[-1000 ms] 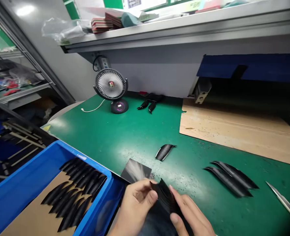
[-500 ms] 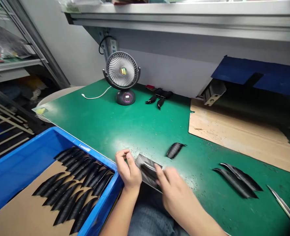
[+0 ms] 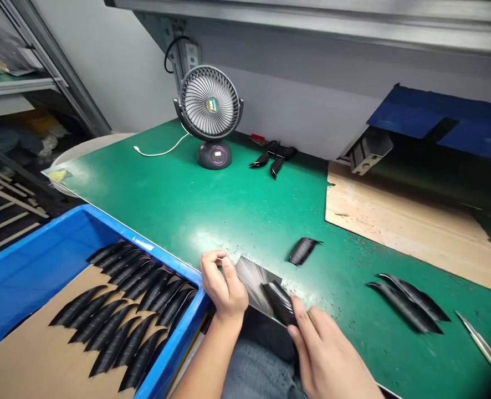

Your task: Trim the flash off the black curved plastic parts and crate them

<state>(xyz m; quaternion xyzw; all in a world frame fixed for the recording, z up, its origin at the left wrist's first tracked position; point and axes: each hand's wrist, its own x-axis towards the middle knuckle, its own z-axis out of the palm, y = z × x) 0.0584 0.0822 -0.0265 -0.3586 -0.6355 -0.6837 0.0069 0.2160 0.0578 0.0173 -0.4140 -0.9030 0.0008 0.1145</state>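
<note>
Our right hand (image 3: 326, 354) pinches a black ribbed piece (image 3: 279, 303) against a grey streaked plate (image 3: 256, 280). Our left hand (image 3: 224, 285) curls loosely just beside the plate, gripping nothing visible. Left of it, a blue crate (image 3: 146, 242) holds rows of matching pieces (image 3: 133, 288) on cardboard (image 3: 33, 327); to the right, more pieces (image 3: 407, 305) lie on the green mat (image 3: 179, 205).

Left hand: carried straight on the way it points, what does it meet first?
Probably the desk fan's round base: the line from the left hand looks free across the green mat, though depth and its exact aim are unclear.
</note>
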